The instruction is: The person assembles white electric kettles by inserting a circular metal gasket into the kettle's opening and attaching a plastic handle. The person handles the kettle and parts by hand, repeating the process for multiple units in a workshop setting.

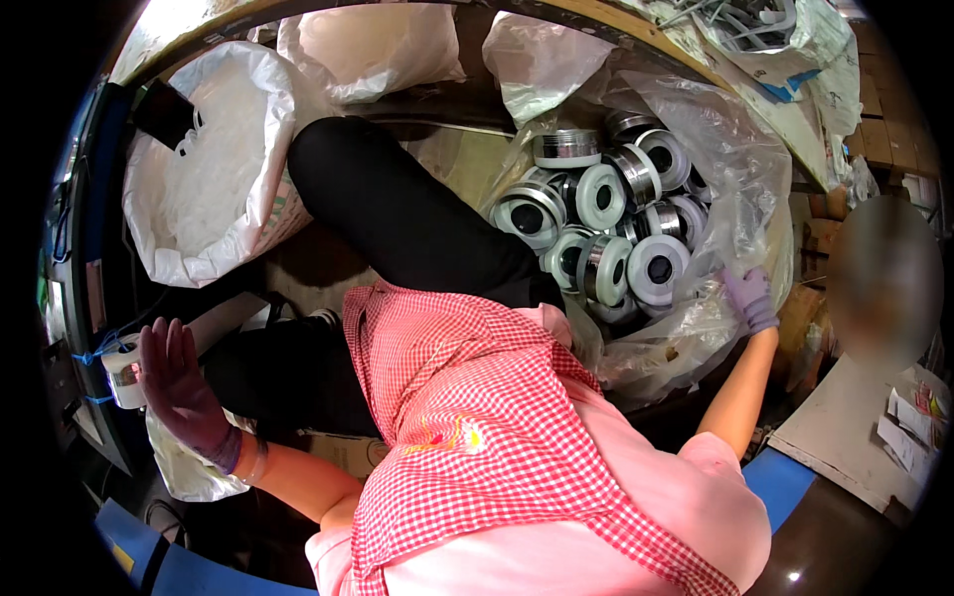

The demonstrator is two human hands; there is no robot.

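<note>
- Left hand (182,389), in a thin purple glove, was spread open and flat, fingers together, gripping nothing.
- Just beyond its fingertips sat a small white roll (123,372) with a shiny metallic band, touching or nearly touching the hand; contact could not be told.
- Blue cord (96,350) ran past that roll, on the far side from the palm.
- Below the left wrist hung a crinkled white plastic bag (179,467).
- Right hand (749,297), also purple-gloved, was reached out with fingers curled onto the clear plastic sack (740,174), pinching the thin wrinkled film at its edge.
- Just to the left of the right hand, inside that sack, lay a heap of round rolls (606,233): cylinders with white flat faces, dark centre holes and glossy silver sides, stacked at mixed tilts and touching one another.
- Nearest roll (658,269) lay just beside the right fingertips, white face up.
- Well ahead of the left hand stood a large woven white sack (214,174) full of pale translucent stuff.
- Between the two hands: red-and-white checked apron (467,417) over a pink shirt.
</note>
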